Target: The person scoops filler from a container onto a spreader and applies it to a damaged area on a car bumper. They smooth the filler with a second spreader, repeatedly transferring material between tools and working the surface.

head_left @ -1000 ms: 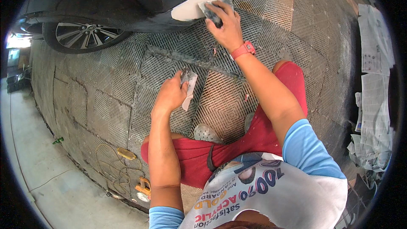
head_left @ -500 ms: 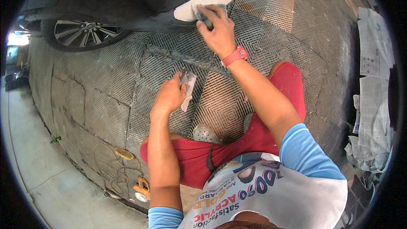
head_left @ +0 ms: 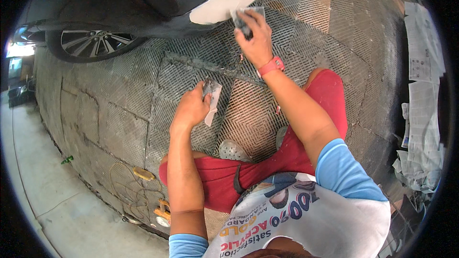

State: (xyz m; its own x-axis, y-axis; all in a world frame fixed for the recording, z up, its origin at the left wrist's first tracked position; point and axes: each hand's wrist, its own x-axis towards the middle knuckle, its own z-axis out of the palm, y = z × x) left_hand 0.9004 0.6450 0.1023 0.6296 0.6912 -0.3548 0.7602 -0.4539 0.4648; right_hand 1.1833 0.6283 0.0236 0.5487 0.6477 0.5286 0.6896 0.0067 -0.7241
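A smooth white patch of filler [head_left: 217, 7] covers part of the lower corner of a dark car body [head_left: 138, 0]. My right hand [head_left: 258, 43], with a red watch on its wrist, grips a flat spreader [head_left: 243, 27] with a dark, smeared surface. The spreader is at the patch's lower right edge; whether it touches cannot be made out. Lower and to the left, my left hand [head_left: 190, 109] is closed round a putty knife [head_left: 214, 99]. Its pale blade carries whitish filler, and its dark end shows above my fingers.
The car's spoked wheel [head_left: 98, 43] stands at the upper left. On the floor at the lower left lie a yellow work lamp [head_left: 163, 212] and a coiled yellow cord [head_left: 125, 187]. Newspaper sheets [head_left: 423, 129] hang or lie along the right side. Patterned mats [head_left: 248, 110] cover the floor.
My right hand has moved right and slightly nearer with the spreader, from across the white patch to its edge. More of the patch shows. My left hand stays in place.
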